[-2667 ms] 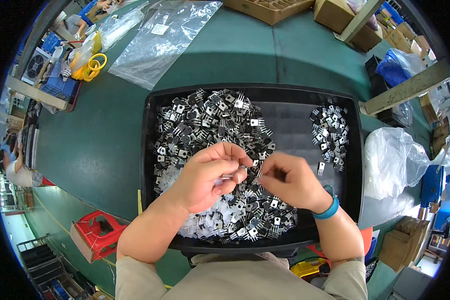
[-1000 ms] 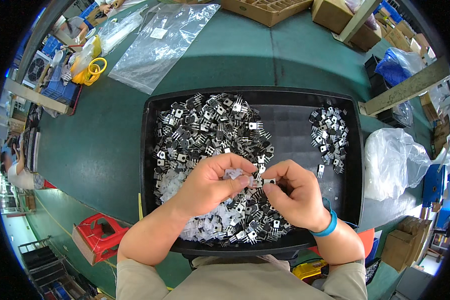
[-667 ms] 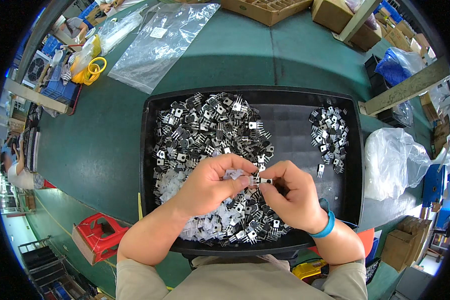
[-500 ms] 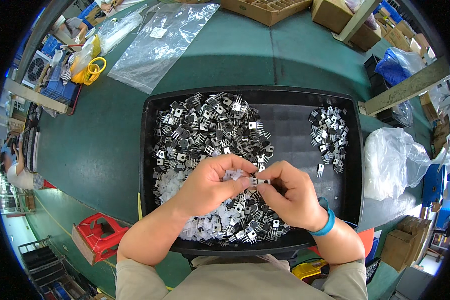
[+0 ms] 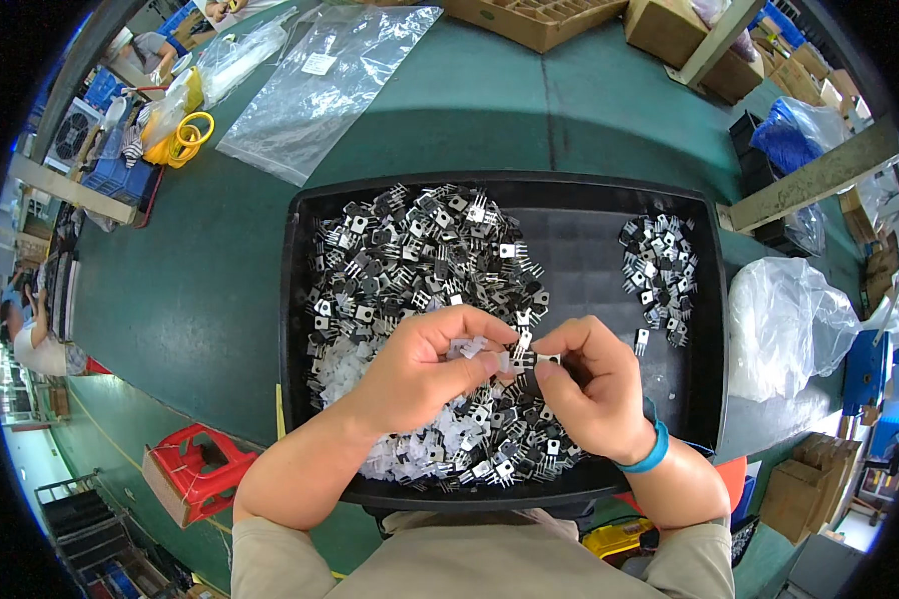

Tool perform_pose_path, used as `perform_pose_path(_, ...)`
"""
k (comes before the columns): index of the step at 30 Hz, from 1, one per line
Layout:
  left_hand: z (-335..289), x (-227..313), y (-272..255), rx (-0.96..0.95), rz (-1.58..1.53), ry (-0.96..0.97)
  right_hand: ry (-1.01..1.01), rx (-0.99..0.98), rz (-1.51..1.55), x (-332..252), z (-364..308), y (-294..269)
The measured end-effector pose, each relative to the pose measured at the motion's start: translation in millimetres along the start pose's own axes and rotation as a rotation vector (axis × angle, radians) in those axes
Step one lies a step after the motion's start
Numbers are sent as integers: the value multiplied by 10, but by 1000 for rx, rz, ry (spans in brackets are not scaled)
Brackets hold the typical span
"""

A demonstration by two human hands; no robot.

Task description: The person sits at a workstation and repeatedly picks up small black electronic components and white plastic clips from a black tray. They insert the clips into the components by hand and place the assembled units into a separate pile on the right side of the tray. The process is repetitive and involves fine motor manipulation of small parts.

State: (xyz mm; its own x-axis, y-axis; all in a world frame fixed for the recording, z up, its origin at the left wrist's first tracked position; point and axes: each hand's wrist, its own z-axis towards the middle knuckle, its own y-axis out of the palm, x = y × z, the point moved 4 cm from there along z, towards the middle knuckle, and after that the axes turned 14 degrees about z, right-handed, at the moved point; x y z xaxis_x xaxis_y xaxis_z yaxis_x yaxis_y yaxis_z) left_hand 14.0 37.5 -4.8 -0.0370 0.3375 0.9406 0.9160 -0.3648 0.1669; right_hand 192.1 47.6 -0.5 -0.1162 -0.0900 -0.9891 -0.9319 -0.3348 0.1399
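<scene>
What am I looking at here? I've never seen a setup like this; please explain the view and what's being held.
There's no machine: a person works bare-handed. The picture comes from a fisheye camera on their head, looking down, so straight edges bend. On the green table sits a black tray with a big heap of three-legged parts, whitish pieces nearer the person, and a smaller cluster at right. The left hand holds some whitish pieces; the right hand pinches one part.

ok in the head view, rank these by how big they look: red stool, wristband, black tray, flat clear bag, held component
1. Black tray
2. Flat clear bag
3. Red stool
Smallest, unranked: wristband and held component look close in size, and the component is partly covered.
</scene>
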Motion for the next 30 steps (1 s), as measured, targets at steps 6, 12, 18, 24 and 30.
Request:
perform_pose_path(6,9,-40,-18,10,-51,18,-127,3,-67,-39,-13,33)
perform_pose_path(12,9,-20,-11,11,-36,11,-138,-12,-75,-19,-31,43)
perform_pose_path(18,11,-33,-9,23,-6,16,-107,9,-62,-15,-27,47)
perform_pose_path(24,10,-39,-17,20,-13,20,-133,-28,-113,-29,-27,55)
perform_pose_path(30,18,-35,-17,8,53,44,-86,-67,-45,14,-4,86)
